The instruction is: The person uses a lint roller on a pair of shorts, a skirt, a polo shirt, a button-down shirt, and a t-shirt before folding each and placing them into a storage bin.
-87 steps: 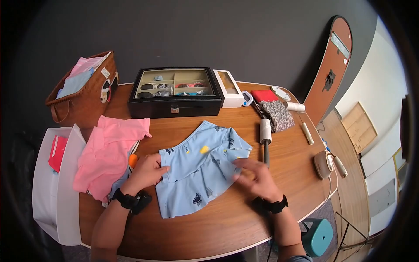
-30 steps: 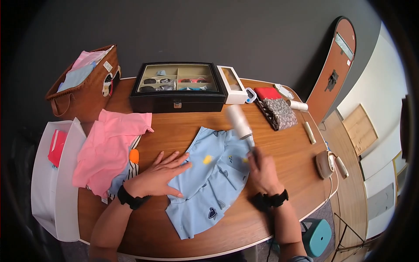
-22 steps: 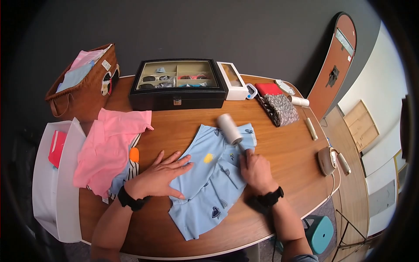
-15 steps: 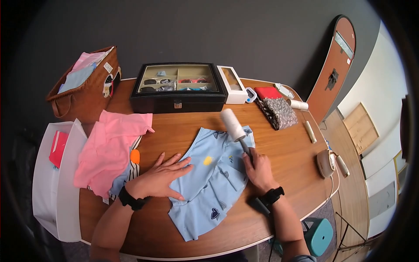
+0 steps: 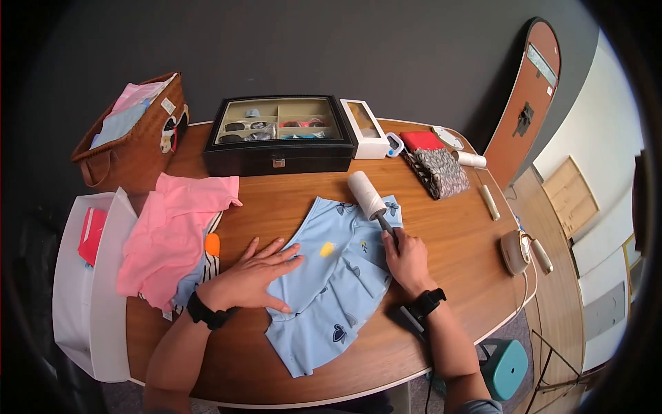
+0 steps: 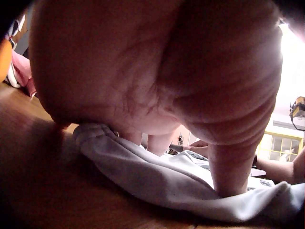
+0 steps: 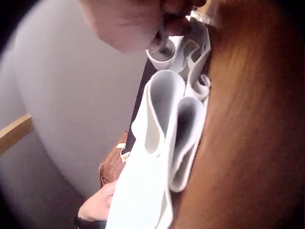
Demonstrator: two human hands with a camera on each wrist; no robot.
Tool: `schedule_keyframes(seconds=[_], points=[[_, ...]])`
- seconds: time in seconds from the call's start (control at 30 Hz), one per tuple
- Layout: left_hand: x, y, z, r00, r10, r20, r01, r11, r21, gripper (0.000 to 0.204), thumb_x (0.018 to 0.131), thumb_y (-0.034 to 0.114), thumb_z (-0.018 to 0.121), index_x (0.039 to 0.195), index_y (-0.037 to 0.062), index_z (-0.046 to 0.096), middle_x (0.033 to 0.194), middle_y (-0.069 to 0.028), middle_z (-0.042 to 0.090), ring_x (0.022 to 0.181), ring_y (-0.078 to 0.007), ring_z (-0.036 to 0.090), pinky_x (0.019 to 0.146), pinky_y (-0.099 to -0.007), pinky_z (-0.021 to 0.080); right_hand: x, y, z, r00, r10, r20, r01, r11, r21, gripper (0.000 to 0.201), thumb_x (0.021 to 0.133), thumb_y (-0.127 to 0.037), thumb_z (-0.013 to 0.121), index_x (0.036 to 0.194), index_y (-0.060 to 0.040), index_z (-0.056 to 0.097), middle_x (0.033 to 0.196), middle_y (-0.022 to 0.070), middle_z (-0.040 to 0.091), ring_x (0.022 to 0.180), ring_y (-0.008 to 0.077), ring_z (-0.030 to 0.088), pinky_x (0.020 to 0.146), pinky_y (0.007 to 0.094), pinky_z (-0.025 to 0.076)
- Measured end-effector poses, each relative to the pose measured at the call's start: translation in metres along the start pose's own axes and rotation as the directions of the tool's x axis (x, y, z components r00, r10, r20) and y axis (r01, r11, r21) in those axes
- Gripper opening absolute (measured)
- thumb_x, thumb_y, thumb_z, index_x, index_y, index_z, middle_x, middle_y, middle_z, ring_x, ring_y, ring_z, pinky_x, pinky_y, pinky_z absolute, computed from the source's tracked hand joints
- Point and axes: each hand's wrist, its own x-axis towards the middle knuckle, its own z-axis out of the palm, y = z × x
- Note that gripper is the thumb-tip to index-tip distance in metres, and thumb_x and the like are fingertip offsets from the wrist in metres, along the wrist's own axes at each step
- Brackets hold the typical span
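A light blue ruffled garment (image 5: pixel 317 290) with yellow and dark prints lies spread on the wooden table (image 5: pixel 241 359). My left hand (image 5: pixel 249 279) rests on its left side with fingers spread. In the left wrist view, the fingertips press into the fabric (image 6: pixel 157 176). My right hand (image 5: pixel 408 262) grips the dark handle of a lint roller (image 5: pixel 366 195), whose white roll lies over the garment's far edge. From the right wrist view, the garment's ruffles (image 7: pixel 164 105) stand in loose folds below the right hand (image 7: pixel 128 24).
To the left are a pink shirt (image 5: pixel 172 234), a white bin (image 5: pixel 72 324) and a brown basket (image 5: pixel 117 162) of clothes. A black glasses case (image 5: pixel 310 160) and white box (image 5: pixel 372 148) stand behind. Folded patterned cloth (image 5: pixel 445 176) and a corded beige appliance (image 5: pixel 514 252) are at right.
My right hand has picked up the lint roller from the table and brought it over the garment. The left hand has gone from pinching to lying spread, and the garment has turned slightly.
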Motion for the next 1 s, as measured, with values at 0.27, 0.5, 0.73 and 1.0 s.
schedule_keyframes(seconds=[0.27,0.5,0.73,1.0], points=[[-0.004,0.0,-0.003,0.995,-0.088,-0.036,0.089,0.995,0.038,0.104,0.071,0.057,0.079,0.151,0.0078,0.034,0.16,-0.0135,0.026,0.149,-0.0357,0.016,0.118,-0.0574,0.01,-0.028,-0.039,-0.03,0.936,-0.303,0.181,0.259,0.938,0.232,0.027,0.096,-0.029,0.058,0.091,-0.0036,0.062,0.06,0.0206,0.058,0.058,0.0421,0.06,0.055,0.0488,0.047],[-0.003,-0.005,-0.004,0.989,-0.131,-0.071,0.135,0.99,0.045,0.106,0.071,0.059,0.077,0.151,0.0065,0.032,0.16,-0.0146,0.025,0.149,-0.0352,0.015,0.119,-0.0554,0.011,-0.009,0.001,-0.006,0.998,0.009,0.061,-0.002,0.992,-0.123,0.034,0.098,-0.034,0.051,0.086,-0.0042,0.062,0.072,0.024,0.065,0.066,0.0453,0.063,0.061,0.0538,0.05],[-0.004,-0.005,-0.004,0.99,-0.126,-0.066,0.128,0.991,0.034,0.107,0.071,0.06,0.077,0.151,0.0062,0.032,0.16,-0.015,0.023,0.149,-0.035,0.014,0.118,-0.0568,0.009,0.008,0.031,-0.011,0.988,0.113,-0.106,-0.123,0.988,-0.095,0.033,0.098,-0.031,0.053,0.084,-0.0023,0.06,0.066,0.0236,0.062,0.063,0.0445,0.061,0.057,0.0532,0.047],[-0.002,-0.006,-0.001,0.998,-0.039,-0.042,0.041,0.999,0.032,0.109,0.068,0.059,0.079,0.151,0.0059,0.032,0.16,-0.0154,0.023,0.15,-0.036,0.013,0.118,-0.0587,0.007,-0.004,-0.016,-0.002,0.979,-0.161,0.122,0.159,0.987,0.027,0.033,0.098,-0.034,0.053,0.089,-0.0028,0.06,0.064,0.0236,0.062,0.062,0.044,0.062,0.057,0.0529,0.049]])
